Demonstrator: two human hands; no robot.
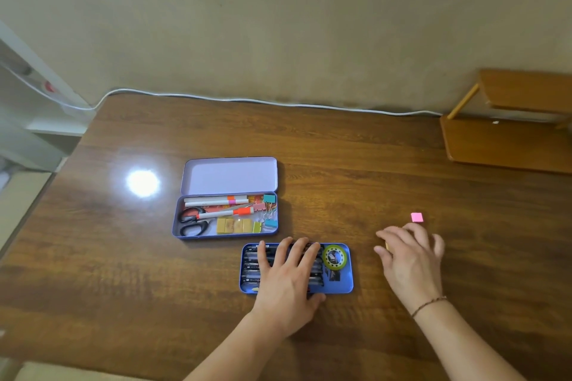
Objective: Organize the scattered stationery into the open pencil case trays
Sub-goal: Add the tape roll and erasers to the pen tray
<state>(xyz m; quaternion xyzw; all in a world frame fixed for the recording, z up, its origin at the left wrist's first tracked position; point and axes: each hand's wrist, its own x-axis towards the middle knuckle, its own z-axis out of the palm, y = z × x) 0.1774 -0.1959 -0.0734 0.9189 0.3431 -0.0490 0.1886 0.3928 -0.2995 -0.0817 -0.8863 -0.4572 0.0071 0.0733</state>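
A purple tin pencil case (226,237) lies open on the table, lid flipped back, holding scissors (193,221), markers, binder clips and yellow erasers. In front of it a blue tray (348,286) holds several dark pens and a green tape roll (334,256). My left hand (286,275) rests flat on the pens, fingers spread. My right hand (413,260) hovers palm down to the right of the tray, fingers curled over a small yellowish item that is mostly hidden. A small pink eraser (417,217) lies just beyond my right fingertips.
The wooden table (309,164) stretches wide around the cases. A white cable (278,102) runs along its far edge by the wall. A wooden shelf unit (510,133) stands at the back right. A lamp glare spot (143,183) shines at the left.
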